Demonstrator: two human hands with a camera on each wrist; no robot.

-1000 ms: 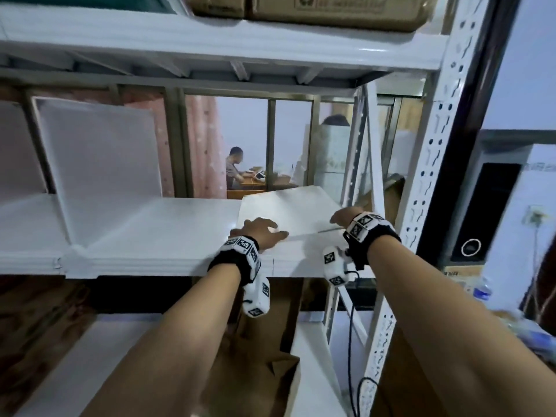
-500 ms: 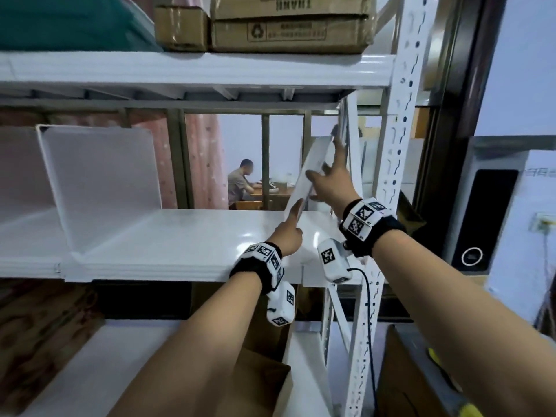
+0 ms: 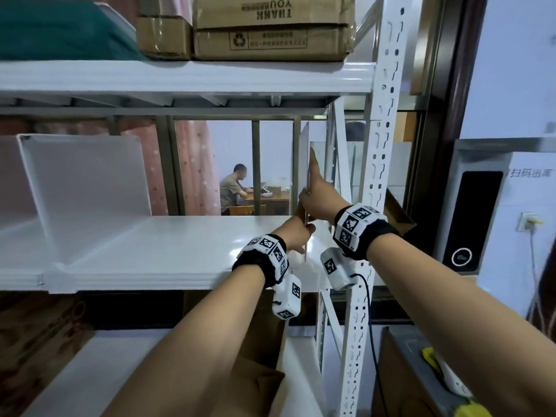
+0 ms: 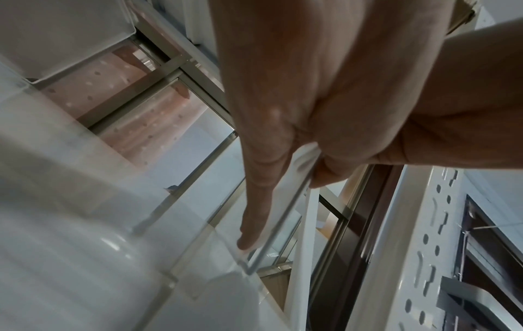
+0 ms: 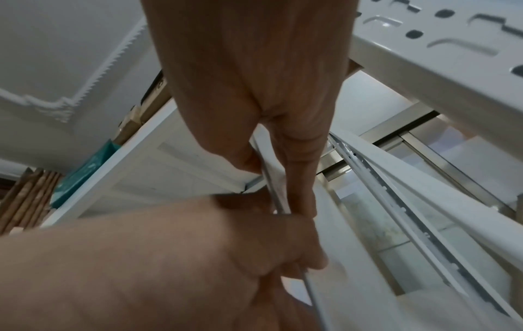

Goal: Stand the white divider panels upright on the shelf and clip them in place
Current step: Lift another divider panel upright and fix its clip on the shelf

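A thin white divider panel (image 3: 303, 158) stands upright on the white shelf (image 3: 150, 251) near its right end, seen edge-on. My left hand (image 3: 296, 233) pinches the panel's lower front edge (image 4: 283, 215), index finger stretched along its left face, thumb on the right. Higher up, my right hand (image 3: 314, 191) holds the same edge (image 5: 270, 185) between thumb and long fingers, which point up along the right face. A second white divider panel (image 3: 84, 188) stands upright at the shelf's left.
The perforated white upright post (image 3: 382, 145) and its diagonal brace stand just right of the held panel. Cardboard boxes (image 3: 270, 28) and a teal bundle (image 3: 60, 31) sit on the shelf above. A person (image 3: 231, 188) sits at a desk behind the rack.
The panel lay flat on the shelf under both hands, was tilted up on its edge, and now stands vertical. Both hands rose with it and shifted to its front edge.
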